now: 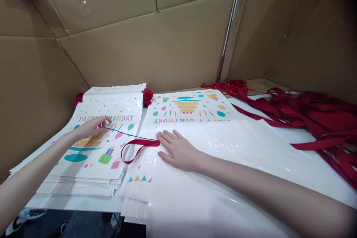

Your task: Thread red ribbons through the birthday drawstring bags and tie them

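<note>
Pinching a thin dark wire [126, 134] between closed fingers, the left hand [93, 126] sits at nine o'clock from the flat, open right hand [178, 148], whose fingertips touch the looped red ribbon [136, 148].

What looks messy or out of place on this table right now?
The red ribbons at the right lie in a loose tangled heap, unlike the neat stack of birthday bags. The bag under the right hand lies upside down to the camera. No damage shows.

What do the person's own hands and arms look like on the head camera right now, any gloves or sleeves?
Both are bare. The left hand and right hand wear no gloves, and no rings or watch show. Both forearms are uncovered up to the frame edge, with no sleeve in view.
</note>
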The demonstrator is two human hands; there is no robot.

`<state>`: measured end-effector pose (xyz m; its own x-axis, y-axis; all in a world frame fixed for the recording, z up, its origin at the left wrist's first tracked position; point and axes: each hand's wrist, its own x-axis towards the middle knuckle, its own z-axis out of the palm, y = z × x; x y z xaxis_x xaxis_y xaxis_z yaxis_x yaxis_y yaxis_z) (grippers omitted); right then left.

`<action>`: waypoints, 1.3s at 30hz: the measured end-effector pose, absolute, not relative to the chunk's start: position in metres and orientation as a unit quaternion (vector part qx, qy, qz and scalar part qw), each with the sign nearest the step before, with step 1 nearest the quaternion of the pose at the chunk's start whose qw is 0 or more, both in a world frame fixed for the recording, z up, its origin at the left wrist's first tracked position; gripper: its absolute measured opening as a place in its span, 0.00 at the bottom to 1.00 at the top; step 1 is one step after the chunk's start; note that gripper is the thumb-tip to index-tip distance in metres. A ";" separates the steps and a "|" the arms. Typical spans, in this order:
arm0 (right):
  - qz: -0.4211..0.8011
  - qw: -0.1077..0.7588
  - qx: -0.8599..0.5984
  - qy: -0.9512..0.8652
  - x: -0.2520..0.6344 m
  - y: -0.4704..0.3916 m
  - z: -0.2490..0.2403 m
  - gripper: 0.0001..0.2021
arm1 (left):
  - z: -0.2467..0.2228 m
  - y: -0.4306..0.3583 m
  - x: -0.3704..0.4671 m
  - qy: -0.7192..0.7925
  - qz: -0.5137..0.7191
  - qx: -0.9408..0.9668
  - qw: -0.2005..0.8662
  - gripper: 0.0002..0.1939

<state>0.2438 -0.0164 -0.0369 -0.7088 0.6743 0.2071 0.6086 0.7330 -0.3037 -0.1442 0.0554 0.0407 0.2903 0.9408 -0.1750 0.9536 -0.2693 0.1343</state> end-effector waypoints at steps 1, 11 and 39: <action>0.107 0.152 -0.349 -0.918 0.244 -0.016 -0.037 0.30 | 0.039 0.058 -0.145 0.590 -0.030 0.800 0.103 0.19; 0.101 0.152 -0.346 -0.920 0.243 -0.017 -0.038 0.31 | 0.034 0.063 -0.127 0.551 -0.051 0.829 0.081 0.08; 0.101 0.195 -0.374 -0.901 0.239 -0.020 -0.037 0.36 | 0.035 0.034 0.022 0.417 -0.087 0.888 0.170 0.04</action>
